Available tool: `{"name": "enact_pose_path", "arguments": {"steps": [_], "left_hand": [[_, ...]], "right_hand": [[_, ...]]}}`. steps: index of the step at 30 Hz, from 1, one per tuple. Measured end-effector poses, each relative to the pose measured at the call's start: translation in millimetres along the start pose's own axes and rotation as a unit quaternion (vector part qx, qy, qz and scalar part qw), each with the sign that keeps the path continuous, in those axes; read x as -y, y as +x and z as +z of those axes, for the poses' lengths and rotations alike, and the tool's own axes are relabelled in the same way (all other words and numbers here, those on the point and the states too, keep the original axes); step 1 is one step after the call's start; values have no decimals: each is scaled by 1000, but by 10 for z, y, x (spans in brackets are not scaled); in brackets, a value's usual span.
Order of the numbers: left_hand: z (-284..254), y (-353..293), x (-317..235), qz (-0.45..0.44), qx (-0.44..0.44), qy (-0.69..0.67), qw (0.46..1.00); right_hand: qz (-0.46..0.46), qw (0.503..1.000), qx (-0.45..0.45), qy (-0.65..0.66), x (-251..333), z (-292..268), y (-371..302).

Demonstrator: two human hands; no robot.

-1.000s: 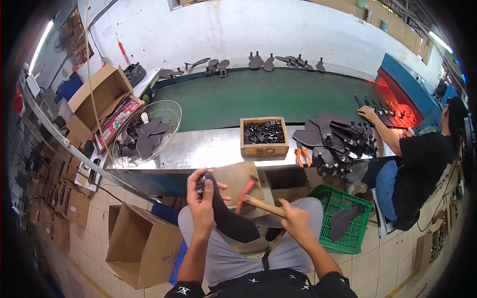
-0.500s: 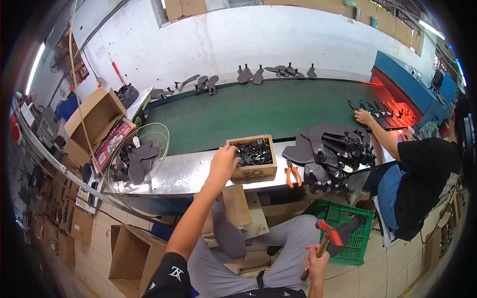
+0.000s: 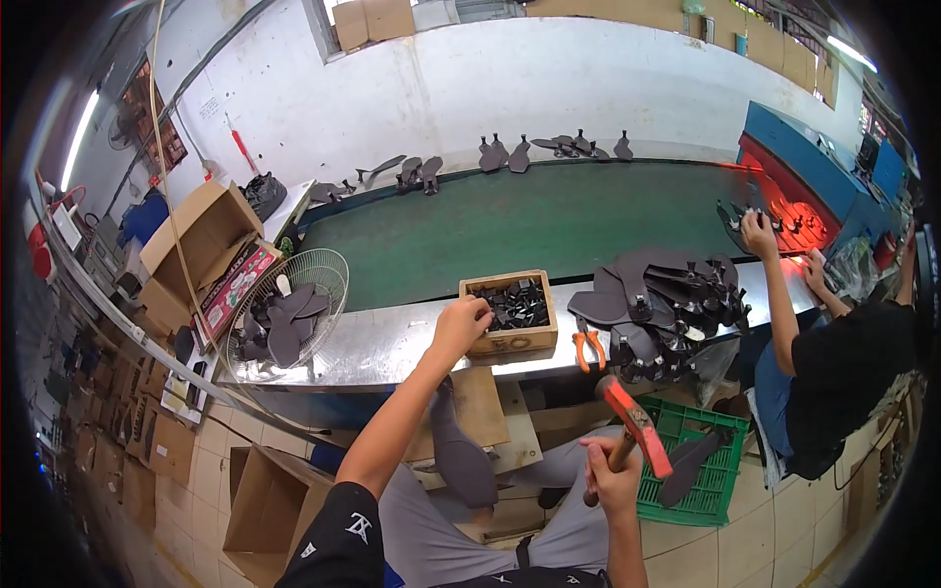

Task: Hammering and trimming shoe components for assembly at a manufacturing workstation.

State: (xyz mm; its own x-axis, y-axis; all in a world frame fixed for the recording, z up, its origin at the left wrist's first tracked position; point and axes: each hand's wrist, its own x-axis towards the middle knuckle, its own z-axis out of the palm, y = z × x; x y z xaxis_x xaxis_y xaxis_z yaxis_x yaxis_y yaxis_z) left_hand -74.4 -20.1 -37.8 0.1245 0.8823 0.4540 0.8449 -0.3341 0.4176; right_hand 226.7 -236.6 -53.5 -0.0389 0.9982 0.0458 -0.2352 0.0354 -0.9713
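My left hand [image 3: 465, 324] is at the left wall of a wooden box [image 3: 510, 340], fingers curled together at its rim; anything they pinch is too small to make out. Small black blocks [image 3: 520, 306] fill the box. In my right hand [image 3: 614, 475] is a hammer [image 3: 635, 421] with a red head and wooden handle, raised above my right thigh. Between my arms, a dark grey shoe sole [image 3: 459, 453] leans against a wooden board [image 3: 473, 407].
Orange-handled pliers [image 3: 589, 348] lie beside heaped heeled soles [image 3: 627, 294]. More soles sit in a wire fan guard [image 3: 284, 328]. A green crate [image 3: 720, 490] holds one sole. Behind runs a green conveyor [image 3: 510, 220]. A co-worker [image 3: 838, 358] reaches toward it at right.
My right hand has raised the hammer and brought it left, toward the board. My left hand has come slightly back toward me at the box. The co-worker's hand has moved right.
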Motion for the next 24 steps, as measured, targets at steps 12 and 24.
{"name": "enact_pose_path", "arguments": {"steps": [12,24], "left_hand": [[-1265,-1136,-1571,520,-165,121,829],[-968,-1745,-1067,250,-233,-4,940]], "right_hand": [[-50,984,146,84,772,457,223],[-55,984,163,46,731,458,-186]]}}
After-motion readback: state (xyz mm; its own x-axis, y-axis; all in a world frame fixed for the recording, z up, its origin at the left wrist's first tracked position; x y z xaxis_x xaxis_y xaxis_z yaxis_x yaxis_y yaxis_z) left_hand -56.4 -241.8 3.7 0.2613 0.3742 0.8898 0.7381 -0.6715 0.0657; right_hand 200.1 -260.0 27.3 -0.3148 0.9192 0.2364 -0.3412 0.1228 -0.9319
